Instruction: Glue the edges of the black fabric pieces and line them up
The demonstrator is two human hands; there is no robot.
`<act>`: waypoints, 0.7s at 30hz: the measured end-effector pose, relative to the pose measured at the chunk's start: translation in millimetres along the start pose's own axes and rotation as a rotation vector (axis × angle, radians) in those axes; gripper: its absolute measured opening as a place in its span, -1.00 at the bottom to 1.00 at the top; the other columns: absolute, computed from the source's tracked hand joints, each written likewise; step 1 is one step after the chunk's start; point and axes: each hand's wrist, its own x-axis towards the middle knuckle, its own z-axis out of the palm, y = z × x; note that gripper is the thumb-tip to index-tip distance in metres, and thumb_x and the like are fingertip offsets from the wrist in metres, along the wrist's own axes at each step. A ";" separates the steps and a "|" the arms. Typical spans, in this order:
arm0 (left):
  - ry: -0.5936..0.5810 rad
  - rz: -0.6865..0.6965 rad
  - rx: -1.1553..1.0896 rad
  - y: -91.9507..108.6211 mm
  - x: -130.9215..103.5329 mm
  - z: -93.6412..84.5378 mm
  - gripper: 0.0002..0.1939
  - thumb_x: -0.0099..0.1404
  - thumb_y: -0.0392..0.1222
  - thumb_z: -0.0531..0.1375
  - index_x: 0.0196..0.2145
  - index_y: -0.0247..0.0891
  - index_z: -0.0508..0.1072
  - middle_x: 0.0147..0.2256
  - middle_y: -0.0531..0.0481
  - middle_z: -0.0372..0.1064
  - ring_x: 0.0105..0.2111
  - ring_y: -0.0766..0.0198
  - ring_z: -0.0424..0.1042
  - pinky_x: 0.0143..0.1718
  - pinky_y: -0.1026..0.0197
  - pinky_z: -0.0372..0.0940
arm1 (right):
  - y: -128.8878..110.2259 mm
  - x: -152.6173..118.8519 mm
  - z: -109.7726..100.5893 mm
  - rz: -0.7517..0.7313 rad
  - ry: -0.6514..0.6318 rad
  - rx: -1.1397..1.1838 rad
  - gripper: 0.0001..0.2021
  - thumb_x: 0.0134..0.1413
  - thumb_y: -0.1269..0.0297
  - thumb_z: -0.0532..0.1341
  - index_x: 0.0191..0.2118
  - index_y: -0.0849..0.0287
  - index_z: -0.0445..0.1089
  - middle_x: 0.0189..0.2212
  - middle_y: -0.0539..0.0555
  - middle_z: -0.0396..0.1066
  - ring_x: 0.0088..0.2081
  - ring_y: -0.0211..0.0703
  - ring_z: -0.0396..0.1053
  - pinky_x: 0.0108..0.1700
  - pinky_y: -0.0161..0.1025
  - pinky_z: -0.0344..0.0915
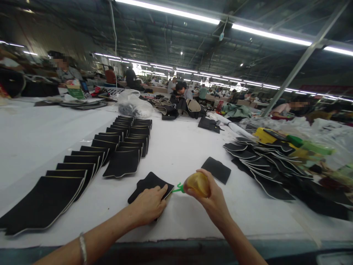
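Observation:
A black cut panel [149, 183] with a notched outline lies on the white table in front of me. My left hand [151, 203] holds it down near its right corner, index finger extended on top and the other fingers curled at the near edge. In my right hand [212, 198] is a glue bottle [199, 184], a soft translucent one with amber liquid inside. It is tipped sideways, its green nozzle pointing left, with the tip at the panel's right edge. Whether the tip touches the panel, I cannot tell.
Overlapping rows of black panels [74, 165] stretch along the left. One single panel [216, 170] lies beyond my right hand, and a fanned pile [256, 158] spreads at the right beside a yellow container [263, 135]. Plastic bags [134, 105] and bags sit farther back; people work behind.

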 end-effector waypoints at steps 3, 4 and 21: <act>0.004 0.007 -0.007 -1.1 -0.1 0.8 -0.39 0.30 -0.15 -0.16 0.28 -0.34 0.08 0.00 -0.28 0.34 -0.07 -0.10 0.40 -0.04 -0.14 0.25 | -3.1 -7.3 0.8 0.051 -0.093 0.111 -0.49 -0.03 0.14 0.39 0.02 0.05 0.23 -0.18 -0.02 0.34 -0.21 -0.08 0.32 -0.13 -0.23 0.24; 0.004 0.008 -0.006 -1.6 -0.3 0.9 -0.39 0.31 -0.15 -0.17 0.28 -0.34 0.08 0.00 -0.29 0.34 -0.07 -0.10 0.40 -0.04 -0.14 0.25 | -4.0 -8.5 0.7 0.064 -0.111 0.146 -0.49 -0.03 0.14 0.39 0.02 0.05 0.23 -0.17 -0.02 0.34 -0.20 -0.08 0.32 -0.13 -0.24 0.24; -0.020 0.018 -0.050 -5.7 -4.0 -2.0 -0.42 0.35 -0.09 -0.17 0.28 -0.29 0.07 -0.03 -0.24 0.35 -0.08 -0.04 0.40 -0.03 -0.03 0.24 | -8.7 -9.1 0.0 0.082 -0.125 0.169 -0.50 -0.08 0.18 0.41 -0.01 0.05 0.27 -0.18 -0.03 0.33 -0.22 -0.09 0.30 -0.17 -0.26 0.24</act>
